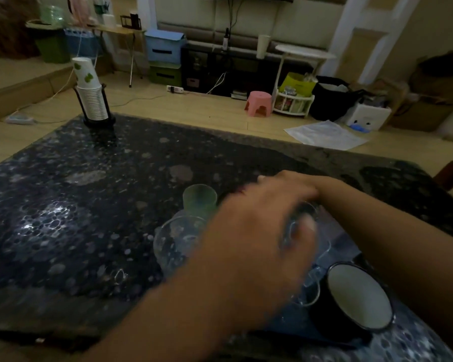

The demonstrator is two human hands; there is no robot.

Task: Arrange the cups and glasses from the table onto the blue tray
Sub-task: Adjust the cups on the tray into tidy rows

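A: Nearest the camera, bottom right, black mug (358, 299) w/ white inside sits on the blue tray (293, 327), prob. parked at the near corner to leave room behind it.

B: And the hands?

A: Left hand (249, 246) comes across from the left, blurred, fingers curled down over a clear glass (306, 228) on the tray. Looks like it's got hold of it, rim-side, prob. to set or nudge it into place. Right hand (290, 184) reaches in from the right, just behind. Whether it grips anything, can't tell; too blurred & half hidden.

B: What's off the tray?

A: Big clear glass bowl-shaped thing (175, 241) just left of the hand, on the table (63, 218). Green cup (199, 202) right behind it, touching or nearly. Both look left to move, I'd say.

B: Farther back?

A: Stack of paper cups (89, 92) in a black holder at the far left corner, well apart.
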